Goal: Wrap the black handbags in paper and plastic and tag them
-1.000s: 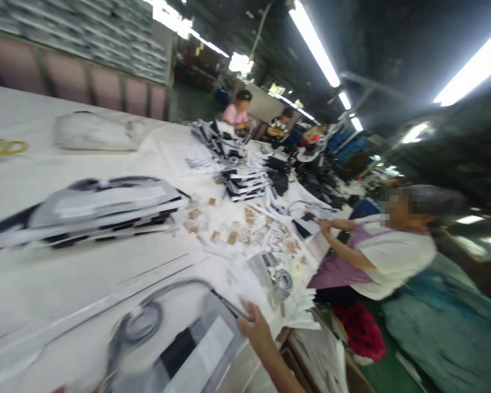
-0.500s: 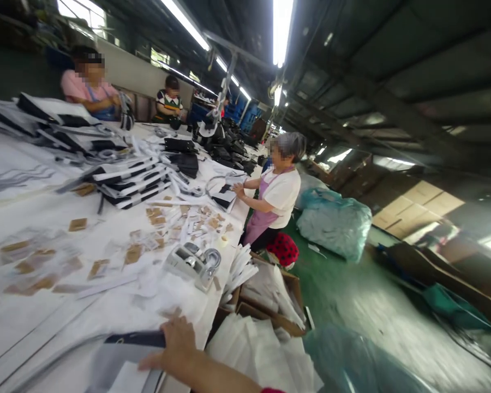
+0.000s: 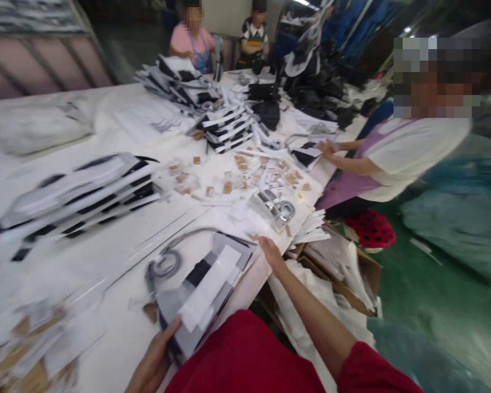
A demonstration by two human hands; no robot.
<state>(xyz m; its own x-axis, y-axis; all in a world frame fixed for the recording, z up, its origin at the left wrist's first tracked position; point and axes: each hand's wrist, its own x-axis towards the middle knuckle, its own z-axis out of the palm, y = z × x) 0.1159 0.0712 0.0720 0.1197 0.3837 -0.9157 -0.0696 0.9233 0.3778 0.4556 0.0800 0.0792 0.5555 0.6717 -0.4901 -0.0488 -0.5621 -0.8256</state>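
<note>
The flat grey bag [image 3: 198,273] lies at the table's [image 3: 123,308] edge, the left hand [image 3: 159,349] holding its near end, the right hand [image 3: 271,254] by its far corner, grip too blurred to tell; seemingly light and floppy, it suits support at both ends.

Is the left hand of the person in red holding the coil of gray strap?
No, the left hand is at the near end of the gray bag, and the coil lies farther off.

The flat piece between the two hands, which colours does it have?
The flat piece is grey, black and white, clearest in the head view.
</note>
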